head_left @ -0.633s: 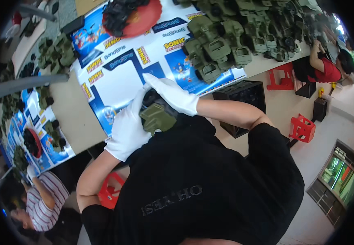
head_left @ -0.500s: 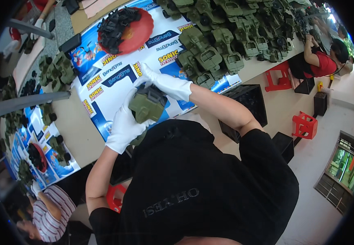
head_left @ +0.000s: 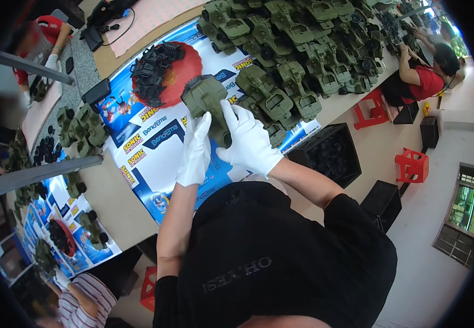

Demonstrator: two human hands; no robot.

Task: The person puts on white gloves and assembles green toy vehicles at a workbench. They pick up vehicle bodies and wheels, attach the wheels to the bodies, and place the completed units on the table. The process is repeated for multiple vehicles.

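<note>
Both gloved hands — left hand, right hand — clasp a green toy truck, fingers wrapped round it, above the counter. Slick gloves risk a slip onto the far red tray.

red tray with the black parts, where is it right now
In the head view the red tray sits on the table up and left of the green toy car held in both gloved hands, left of the green car pile.
</note>
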